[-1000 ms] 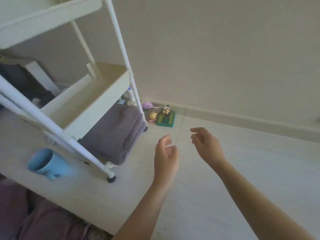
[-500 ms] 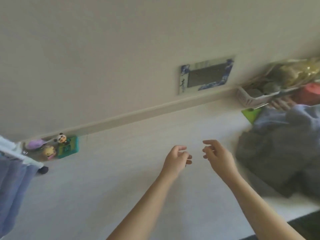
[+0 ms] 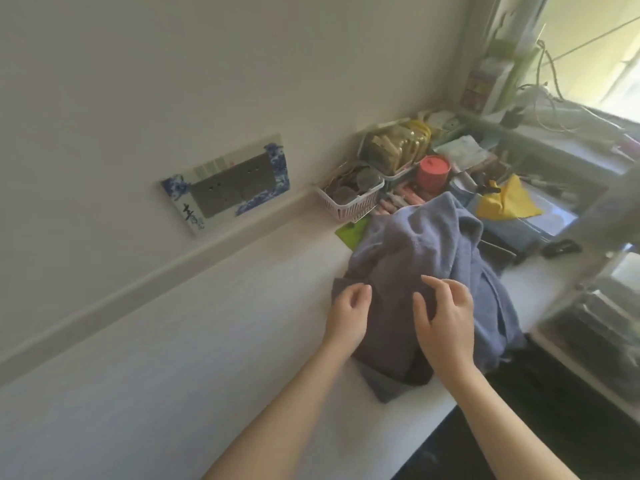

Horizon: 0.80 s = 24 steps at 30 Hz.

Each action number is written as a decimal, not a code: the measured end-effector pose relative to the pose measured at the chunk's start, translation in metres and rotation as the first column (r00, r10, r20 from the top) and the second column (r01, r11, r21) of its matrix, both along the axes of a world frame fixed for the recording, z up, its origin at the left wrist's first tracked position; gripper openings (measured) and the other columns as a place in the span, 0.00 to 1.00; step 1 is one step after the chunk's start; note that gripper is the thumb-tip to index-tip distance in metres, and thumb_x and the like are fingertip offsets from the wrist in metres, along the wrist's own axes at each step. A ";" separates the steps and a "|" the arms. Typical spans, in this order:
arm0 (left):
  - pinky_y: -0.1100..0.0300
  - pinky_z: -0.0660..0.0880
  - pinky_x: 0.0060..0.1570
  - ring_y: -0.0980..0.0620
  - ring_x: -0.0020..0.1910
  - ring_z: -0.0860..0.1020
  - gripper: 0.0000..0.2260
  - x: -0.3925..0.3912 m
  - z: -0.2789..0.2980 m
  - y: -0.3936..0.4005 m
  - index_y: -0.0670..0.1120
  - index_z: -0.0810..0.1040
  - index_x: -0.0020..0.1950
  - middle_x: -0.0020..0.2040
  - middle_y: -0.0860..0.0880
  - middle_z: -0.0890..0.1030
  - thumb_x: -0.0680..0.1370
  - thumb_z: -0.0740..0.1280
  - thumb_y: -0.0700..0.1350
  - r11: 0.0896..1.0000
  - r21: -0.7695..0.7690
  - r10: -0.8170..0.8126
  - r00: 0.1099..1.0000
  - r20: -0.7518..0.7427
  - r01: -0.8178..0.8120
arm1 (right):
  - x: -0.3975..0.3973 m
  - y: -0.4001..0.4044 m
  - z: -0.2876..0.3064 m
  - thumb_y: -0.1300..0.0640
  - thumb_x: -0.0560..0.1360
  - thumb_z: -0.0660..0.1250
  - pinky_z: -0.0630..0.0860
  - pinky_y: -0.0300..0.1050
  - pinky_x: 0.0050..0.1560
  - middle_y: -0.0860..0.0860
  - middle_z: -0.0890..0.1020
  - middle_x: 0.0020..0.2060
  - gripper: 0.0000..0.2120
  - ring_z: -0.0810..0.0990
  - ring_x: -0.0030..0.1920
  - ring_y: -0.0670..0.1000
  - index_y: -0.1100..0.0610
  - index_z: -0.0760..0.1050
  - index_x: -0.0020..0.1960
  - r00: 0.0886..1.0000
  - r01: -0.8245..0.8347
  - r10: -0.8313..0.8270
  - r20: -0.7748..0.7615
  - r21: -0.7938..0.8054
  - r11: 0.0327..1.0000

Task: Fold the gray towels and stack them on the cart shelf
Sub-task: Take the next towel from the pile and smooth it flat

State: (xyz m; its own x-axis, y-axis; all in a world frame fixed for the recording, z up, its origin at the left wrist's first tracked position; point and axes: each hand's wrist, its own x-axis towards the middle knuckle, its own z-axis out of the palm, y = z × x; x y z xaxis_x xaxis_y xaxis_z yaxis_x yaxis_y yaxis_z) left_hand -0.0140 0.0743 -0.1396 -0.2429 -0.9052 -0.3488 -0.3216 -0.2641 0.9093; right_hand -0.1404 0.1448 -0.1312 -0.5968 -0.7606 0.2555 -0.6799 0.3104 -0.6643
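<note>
While both hands hover over the crumpled pile of gray towels (image 3: 429,271), neither has a grip: the left hand (image 3: 348,315) sits at the pile's near-left edge with fingers loosely curled, holding nothing, and the right hand (image 3: 445,322) spreads its fingers over the middle folds. The pile lies on the white counter (image 3: 207,341), directly under the fingertips. Beyond the hands stand a pink basket (image 3: 349,199) and a red jar (image 3: 433,171); pulling a tangled towel could likely drag others along or knock them.
</note>
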 end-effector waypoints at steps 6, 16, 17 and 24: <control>0.56 0.70 0.65 0.53 0.61 0.75 0.18 -0.050 -0.009 -0.032 0.46 0.74 0.65 0.60 0.50 0.78 0.77 0.67 0.51 1.000 -0.031 0.004 1.000 -0.023 -0.005 | -0.028 -0.011 0.005 0.51 0.75 0.66 0.58 0.53 0.69 0.58 0.68 0.66 0.26 0.63 0.67 0.58 0.58 0.66 0.70 0.986 0.123 -0.125 0.114 0.024 0.992; 0.53 0.75 0.50 0.47 0.43 0.78 0.05 -0.045 -0.012 -0.045 0.44 0.78 0.39 0.41 0.43 0.81 0.72 0.73 0.40 0.955 0.225 0.272 0.875 -0.401 -0.193 | -0.055 -0.032 0.025 0.56 0.74 0.69 0.61 0.33 0.39 0.49 0.79 0.36 0.06 0.74 0.39 0.48 0.59 0.78 0.44 0.930 0.139 -0.131 0.343 0.003 0.990; 0.53 0.75 0.50 0.47 0.43 0.78 0.05 -0.039 -0.008 -0.046 0.43 0.77 0.39 0.41 0.42 0.81 0.72 0.72 0.39 0.947 0.251 0.298 0.843 -0.448 -0.201 | -0.053 -0.032 0.028 0.57 0.74 0.69 0.62 0.33 0.39 0.48 0.78 0.35 0.05 0.75 0.38 0.48 0.59 0.77 0.43 0.926 0.151 -0.135 0.351 -0.020 0.988; 0.59 0.77 0.42 0.52 0.37 0.80 0.09 0.043 0.053 -0.063 0.43 0.73 0.37 0.35 0.47 0.82 0.77 0.66 0.41 0.885 0.289 0.460 0.598 -0.656 -0.364 | -0.016 -0.036 0.062 0.55 0.76 0.66 0.74 0.44 0.47 0.44 0.77 0.37 0.03 0.76 0.39 0.45 0.53 0.74 0.45 0.951 0.111 -0.033 0.307 -0.242 0.964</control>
State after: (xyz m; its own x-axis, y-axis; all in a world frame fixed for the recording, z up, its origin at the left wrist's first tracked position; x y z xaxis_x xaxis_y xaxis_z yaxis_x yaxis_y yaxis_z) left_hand 0.0290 0.0109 -0.0862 -0.0648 -0.9362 -0.3456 0.5532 -0.3219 0.7684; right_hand -0.1566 0.1090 -0.0696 -0.7259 -0.6460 0.2362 -0.4210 0.1457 -0.8953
